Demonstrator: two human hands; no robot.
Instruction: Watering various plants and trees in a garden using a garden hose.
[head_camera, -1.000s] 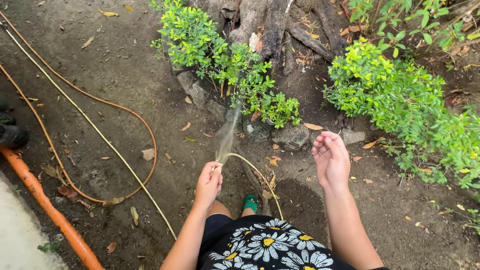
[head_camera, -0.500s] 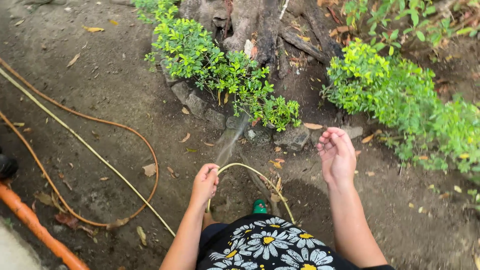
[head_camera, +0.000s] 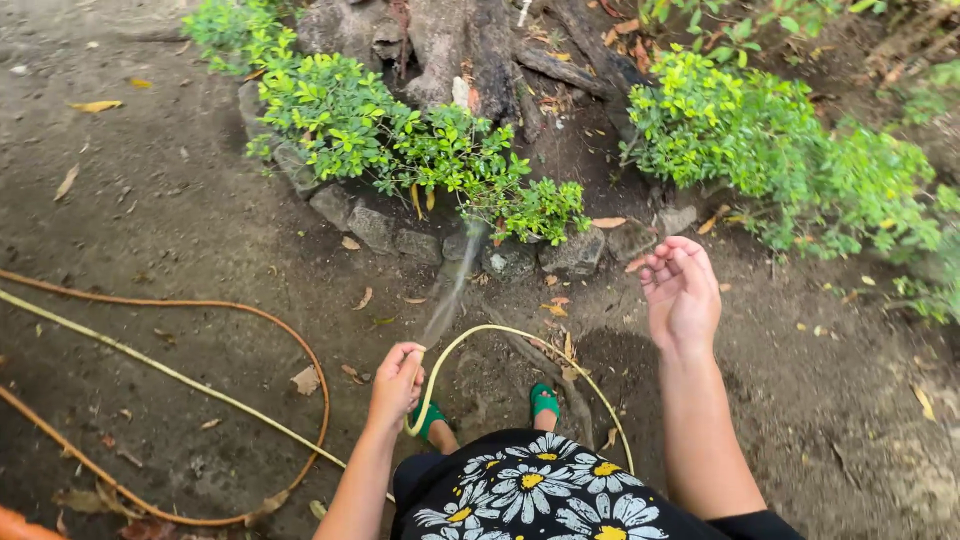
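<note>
Compared with the frame one second back, everything is sitting lower and further left in the picture: the stone border and shrubs are dropping toward the middle, the thick orange pipe at lower left is nearly sliding out of view, and both green sandals are now showing where only one was showing before. The loop of hose is also arching wider across lower centre.

Left hand (head_camera: 395, 380) is clenching around the end of the thin yellow hose (head_camera: 520, 338) at lower centre, a finger apparently pressing over the outlet. A narrow water jet (head_camera: 450, 285) is leaving the fist and running up toward the stone border (head_camera: 400, 240) and the low green shrubs (head_camera: 430, 150) in upper centre. Right hand (head_camera: 683, 295) is hanging released at centre right, palm turned up, fingers loosely curled, grasping nothing.

The hose is curving from the fist over to the right, then dropping behind the daisy-print garment (head_camera: 550, 490) at the bottom edge. A second orange hose (head_camera: 300, 350) is looping over the bare soil at left.

Risks, as judged from this frame:
- The jet is appearing to land on the stones rather than the foliage; splash-back could be wetting the green sandals (head_camera: 543, 398).
- The hose loop is lying close to both feet, so a step could be snagging it and jerking the outlet from the grip.
- The soil near the feet is looking dark, possibly damp; footing could be slipping.
- One-handed grip only, so a pressure surge could be twisting the jet off aim.
</note>
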